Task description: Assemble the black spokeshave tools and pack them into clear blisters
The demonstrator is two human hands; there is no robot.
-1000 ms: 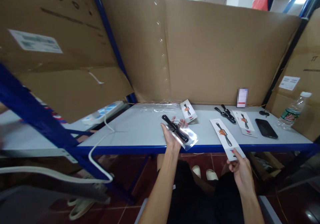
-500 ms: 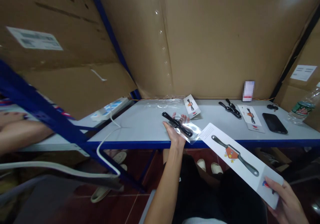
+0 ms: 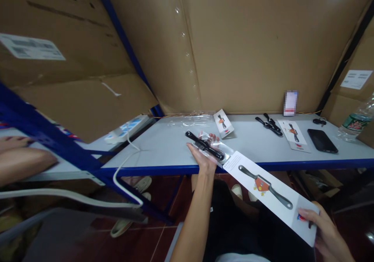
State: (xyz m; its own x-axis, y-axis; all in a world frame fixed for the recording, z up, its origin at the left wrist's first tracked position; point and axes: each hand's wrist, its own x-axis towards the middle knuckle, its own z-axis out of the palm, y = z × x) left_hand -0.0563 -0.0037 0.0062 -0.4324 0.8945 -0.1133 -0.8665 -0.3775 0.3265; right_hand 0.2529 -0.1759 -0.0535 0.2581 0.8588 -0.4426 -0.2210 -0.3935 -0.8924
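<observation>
My left hand (image 3: pixel 204 160) is palm up above the table's front edge, its fingers curled behind a black spokeshave (image 3: pixel 208 145). The spokeshave lies slanted across the palm, against a clear plastic blister (image 3: pixel 229 151). Down at the right, my right hand (image 3: pixel 327 227) grips the lower end of a long white packaging card (image 3: pixel 248 192) between thumb and fingers. A grey spokeshave with an orange middle is printed on that card. Its upper end meets the plastic beside my left hand; whether they are joined I cannot tell.
On the table (image 3: pixel 163 149) stand a folded card (image 3: pixel 223 123), loose black spokeshaves (image 3: pixel 269 125), another card (image 3: pixel 293 136), a dark phone (image 3: pixel 322 140), keys (image 3: pixel 320 121) and a bottle (image 3: pixel 355 123). A power strip (image 3: pixel 127 128) lies left. Another person's arm (image 3: pixel 27 158) shows at far left.
The long card has moved left and slightly up with my right hand, its upper end now closer to my left hand. The spokeshave stays in my left hand. The view has shifted slightly.
</observation>
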